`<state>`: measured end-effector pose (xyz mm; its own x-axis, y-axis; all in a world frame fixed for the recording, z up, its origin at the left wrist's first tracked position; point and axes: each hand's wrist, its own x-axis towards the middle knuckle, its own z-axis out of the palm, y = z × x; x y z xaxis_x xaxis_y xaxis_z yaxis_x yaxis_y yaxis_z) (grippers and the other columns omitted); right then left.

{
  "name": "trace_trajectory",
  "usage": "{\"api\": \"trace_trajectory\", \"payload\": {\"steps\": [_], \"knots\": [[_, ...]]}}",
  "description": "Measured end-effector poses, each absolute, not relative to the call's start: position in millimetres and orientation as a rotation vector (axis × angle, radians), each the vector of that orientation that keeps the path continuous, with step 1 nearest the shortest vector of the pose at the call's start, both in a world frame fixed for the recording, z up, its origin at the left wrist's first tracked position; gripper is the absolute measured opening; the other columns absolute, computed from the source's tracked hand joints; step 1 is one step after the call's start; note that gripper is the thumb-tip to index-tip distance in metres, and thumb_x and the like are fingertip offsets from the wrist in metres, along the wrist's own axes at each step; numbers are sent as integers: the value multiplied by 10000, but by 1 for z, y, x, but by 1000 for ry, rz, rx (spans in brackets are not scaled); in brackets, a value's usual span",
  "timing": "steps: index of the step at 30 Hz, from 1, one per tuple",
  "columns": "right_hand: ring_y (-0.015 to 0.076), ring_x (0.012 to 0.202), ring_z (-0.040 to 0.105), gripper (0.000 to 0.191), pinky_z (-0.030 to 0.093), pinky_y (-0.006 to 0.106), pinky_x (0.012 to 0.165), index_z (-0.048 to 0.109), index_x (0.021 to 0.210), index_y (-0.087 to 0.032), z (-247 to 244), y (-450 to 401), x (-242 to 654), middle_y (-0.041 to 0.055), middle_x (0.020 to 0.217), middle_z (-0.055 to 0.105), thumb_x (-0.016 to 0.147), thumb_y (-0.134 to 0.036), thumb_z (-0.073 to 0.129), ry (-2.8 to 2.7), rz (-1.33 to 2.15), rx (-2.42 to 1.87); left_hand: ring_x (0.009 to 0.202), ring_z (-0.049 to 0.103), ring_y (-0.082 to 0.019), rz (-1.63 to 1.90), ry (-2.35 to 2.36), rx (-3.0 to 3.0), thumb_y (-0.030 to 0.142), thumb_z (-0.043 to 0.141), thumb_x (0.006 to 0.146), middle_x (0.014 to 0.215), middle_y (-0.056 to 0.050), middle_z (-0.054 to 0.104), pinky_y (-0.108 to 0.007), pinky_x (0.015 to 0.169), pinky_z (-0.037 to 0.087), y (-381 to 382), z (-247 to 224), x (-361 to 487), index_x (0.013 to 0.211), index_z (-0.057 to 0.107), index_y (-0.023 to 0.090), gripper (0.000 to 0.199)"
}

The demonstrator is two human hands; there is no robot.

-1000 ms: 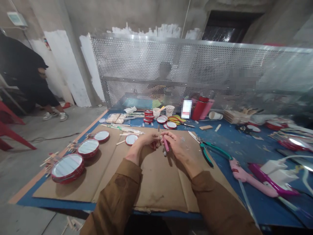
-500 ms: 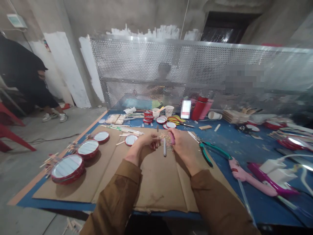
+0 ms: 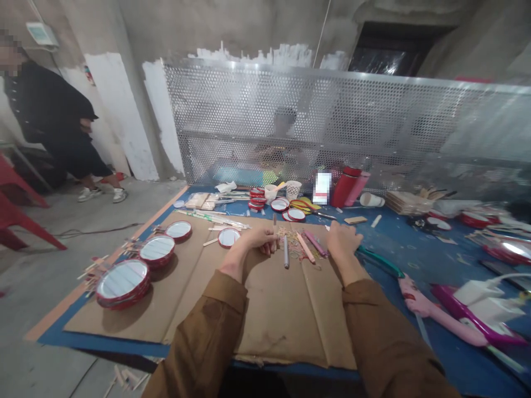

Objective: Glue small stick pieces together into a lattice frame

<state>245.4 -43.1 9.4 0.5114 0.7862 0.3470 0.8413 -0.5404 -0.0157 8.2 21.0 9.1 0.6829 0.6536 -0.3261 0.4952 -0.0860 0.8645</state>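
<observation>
My left hand (image 3: 261, 241) is closed in a pinch above the cardboard sheet (image 3: 286, 326), and a short brown wooden stick (image 3: 274, 222) stands up from its fingertips. My right hand (image 3: 343, 242) is lowered at the sheet's right edge, fingers bent down over the pliers, whose teal handle (image 3: 381, 262) sticks out to the right. A white tip (image 3: 327, 228) shows beside its thumb; what the fingers grip is hidden. Between the hands lie a grey pen (image 3: 286, 252), a peach pen (image 3: 306, 247) and a purple pen (image 3: 315, 243) among loose rubber bands (image 3: 292, 241).
Red-rimmed round mirrors (image 3: 123, 279) line the left side; a smaller mirror (image 3: 229, 237) is nearer. A pink glue gun (image 3: 440, 315) and purple power strip (image 3: 477, 316) lie right. A red bottle (image 3: 345, 187) and perforated metal screen (image 3: 232, 121) stand behind. A person (image 3: 58, 105) is at left.
My right hand has let go of the purple pen, which now lies on the cardboard, and has moved right to the pliers. My left hand stays in place. The view has shifted slightly.
</observation>
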Motion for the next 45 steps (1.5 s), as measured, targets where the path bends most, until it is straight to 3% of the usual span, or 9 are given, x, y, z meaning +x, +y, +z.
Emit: {"api": "trace_trajectory", "payload": {"steps": [5,11,18,28,33,37,40,43,45], "knots": [[348,1164,553,387,341,489,897,678,1136,-99,8,-34,253,228,1123,691,928,-66,353,-1465,-339,-2701,471,554,-59,134,943,1738,253,414,979,564,21,596,-187,556,432,20,13,9,707,569,131,335],[319,1117,555,339,336,436,878,674,1150,-102,15,-34,241,211,1140,680,938,-127,410,-1606,-529,-2549,481,559,-49,132,900,1750,265,407,990,574,28,602,-168,530,423,26,5,9,722,569,129,342],[338,1161,540,388,357,460,889,728,1083,-123,17,-38,246,206,1166,680,935,-93,371,-1731,-339,-2726,487,556,-63,143,919,1749,269,427,977,581,23,606,-194,553,446,25,5,9,714,566,131,329],[307,1089,598,306,388,395,837,669,1144,-111,14,-33,244,198,1127,688,964,-196,436,-1870,-345,-2543,474,559,-55,161,932,1721,282,469,965,602,24,620,-176,542,437,22,9,8,745,584,132,290],[303,1053,586,265,389,425,897,674,1054,-130,18,-29,246,180,1078,687,948,-225,451,-1573,-492,-2158,464,561,-57,171,928,1705,296,481,963,586,21,609,-175,518,428,20,12,7,719,571,130,309],[258,953,620,173,451,406,874,610,958,-166,19,-24,245,135,985,691,860,-277,521,-1202,-172,-1686,483,579,-70,175,893,1711,358,513,950,588,13,610,-187,529,440,22,8,7,730,575,131,322],[198,734,626,266,506,337,694,536,980,-210,18,-26,231,30,807,659,737,-293,607,-943,280,-1374,490,580,-73,172,897,1715,374,535,940,588,17,608,-193,546,448,24,6,8,756,574,134,305],[129,491,502,342,419,239,466,534,946,-237,21,-34,211,-63,602,558,640,-282,679,-806,701,-1226,496,580,-72,164,900,1714,356,522,948,597,15,610,-199,567,456,25,4,8,769,573,132,291],[97,479,480,291,414,214,450,585,883,-220,25,-40,199,-57,605,556,633,-283,720,-871,964,-1070,499,580,-73,172,892,1704,363,525,945,598,15,607,-205,578,460,25,4,8,768,574,133,295]]}}
